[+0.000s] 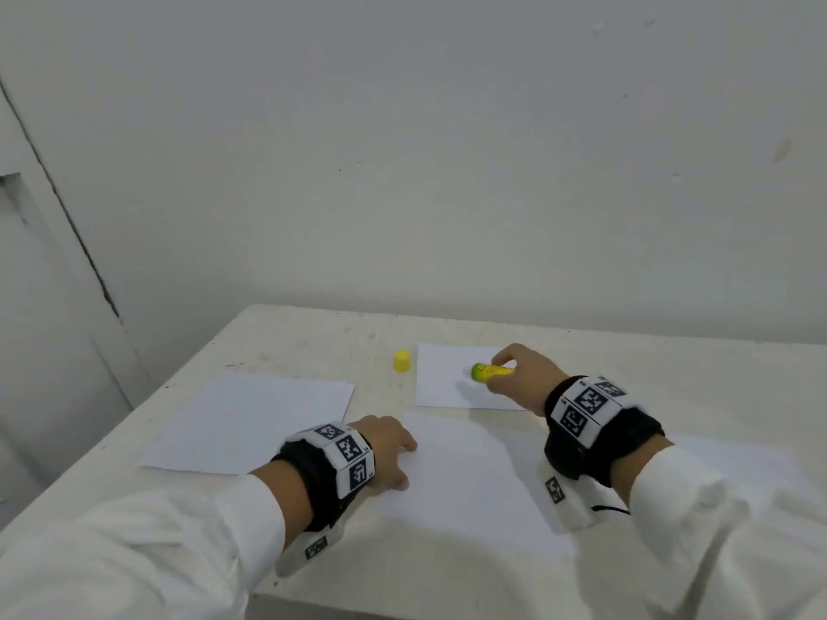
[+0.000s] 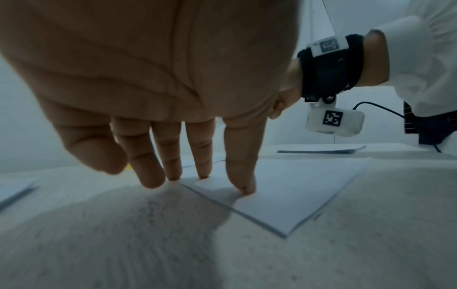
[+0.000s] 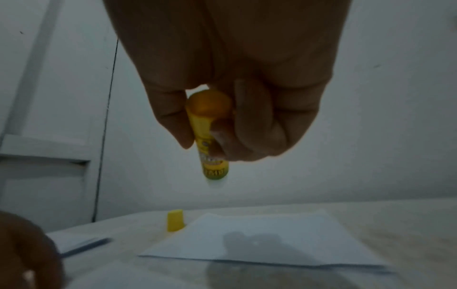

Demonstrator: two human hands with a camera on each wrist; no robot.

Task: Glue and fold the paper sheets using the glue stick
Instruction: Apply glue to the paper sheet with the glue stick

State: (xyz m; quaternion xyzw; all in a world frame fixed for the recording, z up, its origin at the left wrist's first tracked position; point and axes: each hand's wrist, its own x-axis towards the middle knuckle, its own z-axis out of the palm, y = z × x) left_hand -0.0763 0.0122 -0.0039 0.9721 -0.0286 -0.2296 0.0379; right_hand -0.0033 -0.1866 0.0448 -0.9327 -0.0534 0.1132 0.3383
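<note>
Over far sheet (image 1: 447, 378): R hand (image 1: 519, 373) w/ glue stick (image 1: 490, 371)

the glue stick (image 1: 491, 371) in my right hand (image 1: 521, 373) is smooth yellow plastic with a slight sheen and a printed label going green toward the tip. its cap (image 1: 402, 361) is the same plain yellow plastic. the near sheet (image 1: 465, 476) under my left hand (image 1: 387, 449) is thin matt white paper, as are the far sheet (image 1: 441, 375) and the stack of sheets (image 1: 250, 422). the table (image 1: 313, 342) looks matt, off-white, rough and speckled with scuffs. my sleeves (image 1: 179, 530) are white woven cloth; the wristbands (image 1: 313, 476) are black fabric carrying matt white plastic blocks with printed black markers.
</note>
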